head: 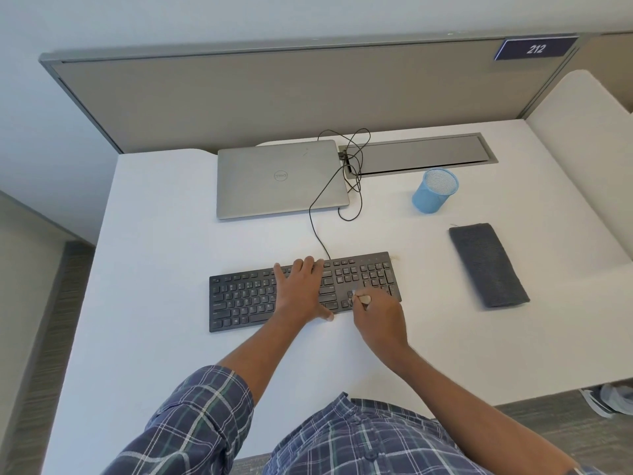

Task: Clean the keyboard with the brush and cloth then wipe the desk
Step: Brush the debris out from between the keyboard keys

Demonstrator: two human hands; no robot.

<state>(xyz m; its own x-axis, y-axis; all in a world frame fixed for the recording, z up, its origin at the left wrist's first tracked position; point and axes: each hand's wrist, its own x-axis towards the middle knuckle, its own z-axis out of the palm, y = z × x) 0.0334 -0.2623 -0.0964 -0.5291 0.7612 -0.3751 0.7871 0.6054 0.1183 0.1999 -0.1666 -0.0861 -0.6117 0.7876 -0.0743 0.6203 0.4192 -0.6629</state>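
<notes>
Left hand (301,289) lay flat, fingers spread, on flat black plastic keyboard (246,298) mid white table (154,234). Right hand (378,320) pinched small wooden-handled brush (361,299) over arrow keys. Folded grey cloth (488,265) lay well right.

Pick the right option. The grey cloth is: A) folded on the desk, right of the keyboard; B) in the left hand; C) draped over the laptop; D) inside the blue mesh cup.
A: the grey cloth lies folded flat on the desk, to the right of the keyboard and apart from it.

1 kbd (239,303), 1 brush (364,299), 1 cloth (488,265)
</notes>
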